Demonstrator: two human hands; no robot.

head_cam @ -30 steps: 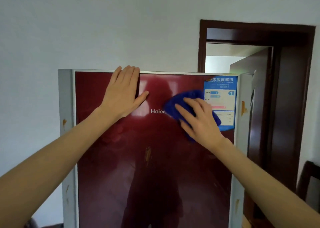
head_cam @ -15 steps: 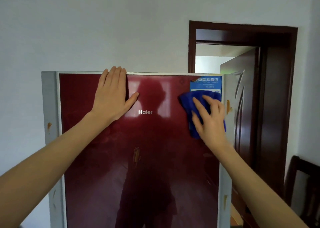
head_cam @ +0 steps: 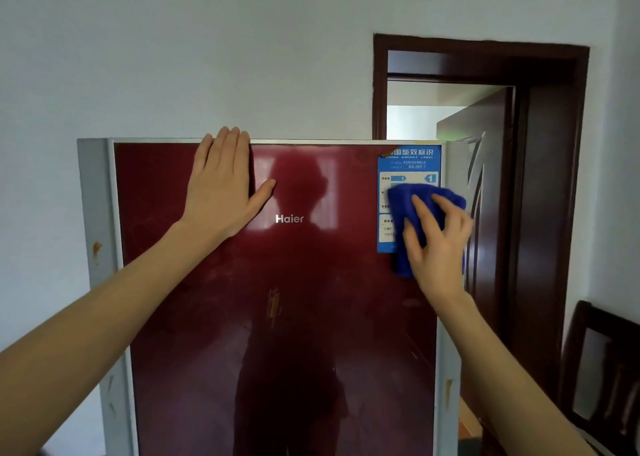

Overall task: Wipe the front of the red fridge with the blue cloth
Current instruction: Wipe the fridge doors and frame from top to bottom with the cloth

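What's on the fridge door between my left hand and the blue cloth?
In the head view: glossy red fridge door, the white Haier logo slightly lower, then the left edge of the blue energy label beside the blue cloth.

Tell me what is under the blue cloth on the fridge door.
The blue cloth covers the lower right part of the energy label on the red fridge, pressed by the right hand. The label's top and left strip show; the print beneath is hidden.
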